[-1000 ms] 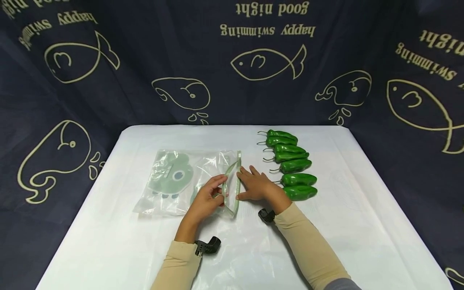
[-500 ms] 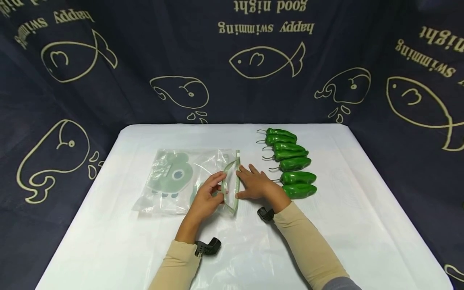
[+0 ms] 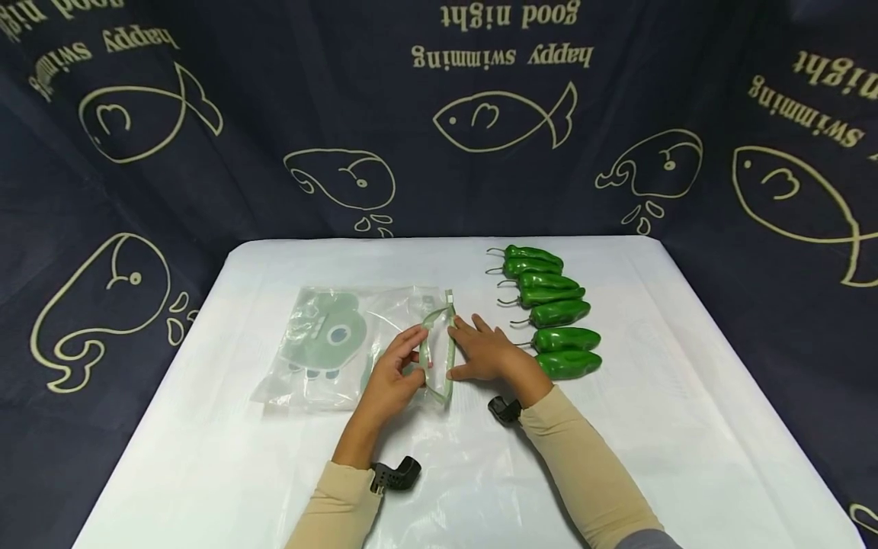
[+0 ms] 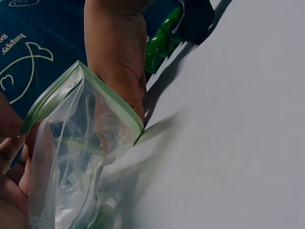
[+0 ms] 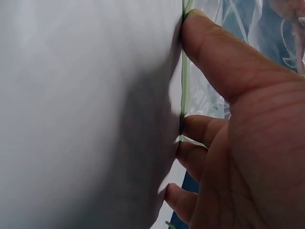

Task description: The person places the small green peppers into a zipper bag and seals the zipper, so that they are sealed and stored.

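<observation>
A clear zip bag (image 3: 384, 305) with a green cartoon print lies flat on the white table, its green-edged mouth parted toward the right. My left hand (image 3: 392, 377) pinches the near-left lip of that mouth and lifts it; the left wrist view shows thumb and fingers at the green strip (image 4: 112, 98). On the opposite lip, my right hand (image 3: 485, 352) presses down with spread fingers. The right wrist view has its thumb (image 5: 209, 43) and fingertips along the green edge. Just beyond the right hand, several green peppers (image 3: 559, 313) lie in a column.
The white table (image 3: 240, 480) reaches back to a dark blue curtain (image 3: 411, 191) printed with fish and whales. Both wrists wear black cameras; the left camera (image 3: 398, 474) sits over the near part of the table.
Both hands stay at the bag's mouth, nearly still. The whole scene shifts slightly with the head camera; the peppers keep their places.
</observation>
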Available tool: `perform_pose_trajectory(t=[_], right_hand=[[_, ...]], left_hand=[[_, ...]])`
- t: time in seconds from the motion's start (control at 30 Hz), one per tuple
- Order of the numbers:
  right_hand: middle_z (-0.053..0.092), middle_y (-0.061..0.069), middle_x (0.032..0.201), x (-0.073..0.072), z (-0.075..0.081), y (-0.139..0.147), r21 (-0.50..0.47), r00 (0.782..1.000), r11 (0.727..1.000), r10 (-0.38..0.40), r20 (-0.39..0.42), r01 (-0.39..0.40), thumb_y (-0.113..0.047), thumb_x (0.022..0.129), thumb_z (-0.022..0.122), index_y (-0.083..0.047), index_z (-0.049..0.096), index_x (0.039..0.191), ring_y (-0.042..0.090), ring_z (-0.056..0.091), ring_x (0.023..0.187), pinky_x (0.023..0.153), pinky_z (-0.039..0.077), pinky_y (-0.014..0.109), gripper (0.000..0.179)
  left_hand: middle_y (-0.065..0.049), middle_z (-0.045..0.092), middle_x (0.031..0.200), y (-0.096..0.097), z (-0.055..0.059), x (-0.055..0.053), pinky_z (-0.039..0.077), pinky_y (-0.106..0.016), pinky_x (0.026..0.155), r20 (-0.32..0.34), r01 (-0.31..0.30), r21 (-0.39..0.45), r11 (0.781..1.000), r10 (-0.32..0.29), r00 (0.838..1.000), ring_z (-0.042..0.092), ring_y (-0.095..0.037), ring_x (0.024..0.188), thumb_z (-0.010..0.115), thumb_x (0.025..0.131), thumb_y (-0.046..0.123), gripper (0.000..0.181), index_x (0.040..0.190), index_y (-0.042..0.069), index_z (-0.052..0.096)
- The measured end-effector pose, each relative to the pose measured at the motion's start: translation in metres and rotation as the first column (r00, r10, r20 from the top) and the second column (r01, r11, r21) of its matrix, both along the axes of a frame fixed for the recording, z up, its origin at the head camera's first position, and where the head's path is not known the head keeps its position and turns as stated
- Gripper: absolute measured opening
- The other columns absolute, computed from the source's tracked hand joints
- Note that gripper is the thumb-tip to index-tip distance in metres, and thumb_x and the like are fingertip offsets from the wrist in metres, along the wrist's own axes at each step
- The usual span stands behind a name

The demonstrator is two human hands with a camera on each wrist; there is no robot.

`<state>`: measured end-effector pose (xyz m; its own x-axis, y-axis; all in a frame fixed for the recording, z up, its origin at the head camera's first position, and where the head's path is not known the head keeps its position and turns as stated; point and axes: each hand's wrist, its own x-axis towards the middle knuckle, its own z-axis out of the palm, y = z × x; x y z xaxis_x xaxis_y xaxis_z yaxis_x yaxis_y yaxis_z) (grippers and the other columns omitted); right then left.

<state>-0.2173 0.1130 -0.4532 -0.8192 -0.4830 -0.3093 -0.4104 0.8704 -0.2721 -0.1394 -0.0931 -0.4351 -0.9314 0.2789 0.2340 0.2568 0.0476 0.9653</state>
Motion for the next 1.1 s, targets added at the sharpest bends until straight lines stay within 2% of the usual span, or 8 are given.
perform_pose_trajectory(t=[0.3,0.5,0.67,0.73,0.9,0.97,1.1], right_hand=[[0.012,0.007,0.165,0.0,0.003,-0.004,0.003,1.0,1.0,0.001,-0.003,-0.001,-0.056,0.089,0.065,-0.013,0.028,0.158,0.037,0.005,0.149,0.114,0.017,0.066,0.09],[0.012,0.008,0.165,0.001,0.003,-0.003,0.01,1.0,1.0,-0.006,0.003,0.006,-0.056,0.089,0.065,-0.013,0.028,0.158,0.037,0.005,0.149,0.114,0.017,0.066,0.09],[0.012,0.007,0.165,0.002,0.003,-0.003,0.006,1.0,1.0,-0.009,0.014,0.009,-0.056,0.089,0.066,-0.012,0.028,0.158,0.037,0.004,0.149,0.115,0.017,0.065,0.09],[0.012,0.008,0.165,0.002,0.003,-0.003,0.011,1.0,1.0,-0.01,0.013,0.01,-0.056,0.089,0.065,-0.012,0.028,0.158,0.037,0.005,0.149,0.115,0.017,0.065,0.09],[0.014,0.009,0.165,0.001,0.004,-0.003,0.007,1.0,1.0,-0.004,0.003,0.004,-0.055,0.089,0.066,-0.012,0.028,0.158,0.039,0.007,0.149,0.114,0.019,0.065,0.089],[0.015,0.009,0.164,0.001,0.005,-0.002,-0.005,1.0,1.0,0.0,-0.003,0.0,-0.053,0.089,0.068,-0.012,0.03,0.158,0.039,0.008,0.148,0.115,0.021,0.063,0.089],[0.02,0.01,0.163,0.001,0.007,-0.001,-0.059,1.0,0.998,0.007,-0.018,-0.008,-0.048,0.089,0.071,-0.01,0.035,0.155,0.039,0.013,0.148,0.116,0.024,0.057,0.085]], left_hand=[[-0.028,0.035,0.15,-0.004,0.001,0.0,0.056,-0.021,0.065,-0.043,-0.004,0.024,1.0,0.005,0.999,0.055,-0.042,0.101,0.048,0.079,-0.023,0.061,0.14,-0.017,0.043],[-0.032,0.034,0.15,-0.003,-0.001,0.0,0.056,-0.022,0.066,-0.063,0.001,0.039,0.999,0.002,0.998,0.054,-0.039,0.1,0.048,0.078,-0.023,0.062,0.139,-0.018,0.043],[-0.028,0.035,0.15,-0.003,-0.002,0.001,0.056,-0.022,0.066,-0.036,-0.008,0.068,0.998,0.01,0.999,0.053,-0.034,0.099,0.048,0.078,-0.024,0.062,0.139,-0.017,0.044],[-0.023,0.036,0.151,-0.003,-0.011,-0.003,0.056,-0.022,0.066,-0.033,-0.004,0.08,0.997,0.006,0.999,0.053,-0.032,0.1,0.048,0.079,-0.023,0.062,0.14,-0.015,0.045],[-0.022,0.036,0.152,-0.003,-0.014,-0.005,0.057,-0.022,0.067,-0.01,0.02,0.074,0.997,-0.02,1.0,0.054,-0.037,0.103,0.048,0.08,-0.022,0.061,0.141,-0.015,0.044],[-0.024,0.036,0.152,-0.002,-0.007,-0.002,0.057,-0.023,0.068,0.008,0.027,0.058,0.998,-0.028,1.0,0.054,-0.04,0.103,0.048,0.08,-0.022,0.061,0.14,-0.016,0.044],[-0.023,0.037,0.152,-0.003,-0.006,-0.001,0.057,-0.023,0.067,0.01,0.035,0.031,0.999,-0.035,0.999,0.054,-0.039,0.103,0.048,0.079,-0.021,0.061,0.14,-0.017,0.043]])
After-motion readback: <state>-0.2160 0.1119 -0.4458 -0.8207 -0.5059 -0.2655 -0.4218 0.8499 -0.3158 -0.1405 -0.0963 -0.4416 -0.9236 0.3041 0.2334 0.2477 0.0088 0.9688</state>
